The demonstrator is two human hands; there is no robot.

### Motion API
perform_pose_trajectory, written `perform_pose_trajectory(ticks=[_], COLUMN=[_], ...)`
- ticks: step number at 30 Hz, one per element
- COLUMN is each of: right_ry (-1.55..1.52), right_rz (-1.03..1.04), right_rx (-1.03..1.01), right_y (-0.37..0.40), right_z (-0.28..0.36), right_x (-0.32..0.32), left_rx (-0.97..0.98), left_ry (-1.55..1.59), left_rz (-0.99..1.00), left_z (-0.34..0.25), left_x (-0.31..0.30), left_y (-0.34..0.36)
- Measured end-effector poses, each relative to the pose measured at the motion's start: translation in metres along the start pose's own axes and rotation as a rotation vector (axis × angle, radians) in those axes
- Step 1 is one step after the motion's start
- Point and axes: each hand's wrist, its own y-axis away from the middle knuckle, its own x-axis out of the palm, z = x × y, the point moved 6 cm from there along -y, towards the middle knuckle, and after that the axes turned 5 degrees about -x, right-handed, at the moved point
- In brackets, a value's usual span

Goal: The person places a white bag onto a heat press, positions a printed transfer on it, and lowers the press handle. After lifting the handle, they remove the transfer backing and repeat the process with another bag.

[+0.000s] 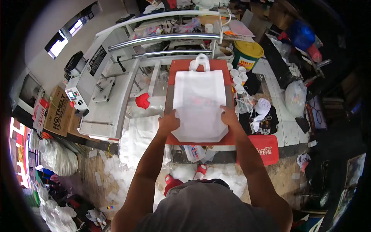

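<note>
A white tote bag (pixel 199 123) lies flat on the red pad (pixel 228 137) of a press, its looped handle (pixel 201 62) toward the far end. Faint reddish print shows through its middle. My left hand (pixel 169 121) is closed at the bag's left edge, the fingers curled and the edge pinched. On the opposite edge, my right hand (pixel 230 116) pinches the bag between thumb and fingers, a little farther up. Beneath the hands, the lower corners of the bag look folded in at a slant.
The white heat press machine (pixel 110 100) stands left of the pad, with metal rails (pixel 166 37) beyond. A stack of white bags (pixel 143 135) sits at the left. On the right are a yellow-lidded bucket (pixel 248 50), white cups (pixel 239 79) and a red Coca-Cola tray (pixel 266 150).
</note>
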Motion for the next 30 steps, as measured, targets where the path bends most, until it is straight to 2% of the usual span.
perform_pose_trajectory(ticks=[1,2,6,9,11,14,18,20,21,23,24,26,30], right_ry=[0.053,0.080,0.063,0.160,0.281,0.279,0.347,0.397,0.396,0.335,0.335,0.462,0.491], right_rz=[-0.067,-0.081,-0.172,-0.252,-0.403,-0.317,-0.336,-0.392,-0.390,-0.524,-0.519,-0.364,-0.325], right_rx=[0.005,0.042,0.021,-0.034,-0.201,-0.093,-0.053,-0.096,-0.097,-0.023,-0.021,-0.073,-0.055], right_y=[0.012,0.017,0.035,0.047,0.055,0.056,0.070,0.074,0.075,0.081,0.084,0.090,0.091], right_z=[0.009,0.017,0.031,0.034,0.037,0.045,0.058,0.059,0.058,0.052,0.053,0.056,0.053], right_x=[-0.004,-0.010,-0.014,-0.012,-0.009,-0.015,-0.015,-0.011,-0.010,-0.017,-0.016,-0.005,0.004], left_rx=[-0.051,-0.009,-0.007,0.051,0.066,0.056,0.059,0.132,0.130,-0.028,-0.031,0.074,0.089], left_ry=[0.001,0.007,-0.036,0.001,0.029,0.063,0.077,0.012,0.011,0.291,0.290,0.431,0.447], left_rz=[0.013,-0.090,-0.114,-0.210,-0.237,-0.214,-0.226,-0.545,-0.545,-0.279,-0.275,-0.421,-0.444], left_z=[0.002,0.004,0.001,0.003,0.006,0.007,0.015,0.015,0.013,0.020,0.024,0.029,0.026], left_x=[0.001,0.003,0.000,0.001,0.004,0.003,0.015,0.011,0.007,0.007,0.013,0.025,0.027], left_y=[0.011,0.011,0.021,0.024,0.027,0.031,0.032,0.047,0.052,0.055,0.054,0.056,0.054])
